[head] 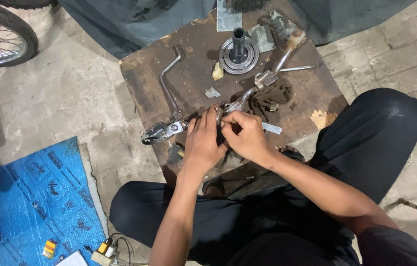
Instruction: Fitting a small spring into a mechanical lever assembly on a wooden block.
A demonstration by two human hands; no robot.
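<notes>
Gripping the bent grey metal lever assembly [235, 106], left hand [203, 145] and right hand [245, 135] curl closed together, forearms angled inward above the worn wooden board [139, 74].

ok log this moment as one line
left hand: on bent metal lever end | right hand: fingers pinching small part, unclear | surface: worn wooden board | nearby: round flanged hub, dark rag

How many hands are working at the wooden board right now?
2: the left hand and right hand, side by side at the board's near edge, both on a metal part.
</notes>
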